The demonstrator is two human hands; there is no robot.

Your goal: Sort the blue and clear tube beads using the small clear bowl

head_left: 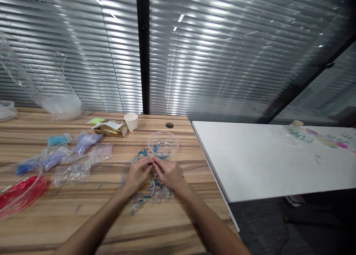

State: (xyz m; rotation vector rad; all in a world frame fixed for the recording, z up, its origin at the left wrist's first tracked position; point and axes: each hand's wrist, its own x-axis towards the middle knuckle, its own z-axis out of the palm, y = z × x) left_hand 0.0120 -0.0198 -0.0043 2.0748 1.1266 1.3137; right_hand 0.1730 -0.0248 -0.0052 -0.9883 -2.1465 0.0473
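Here, blue pieces (154, 188) beside right hand (170, 172).

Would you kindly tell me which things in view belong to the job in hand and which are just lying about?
Seemingly in use:
small blue and clear pieces, beneath the left hand and right hand
clear bowl just beyond

Apparently lying about:
paper cup
gold box
purple bags
red material

No writing can be clearly read here.
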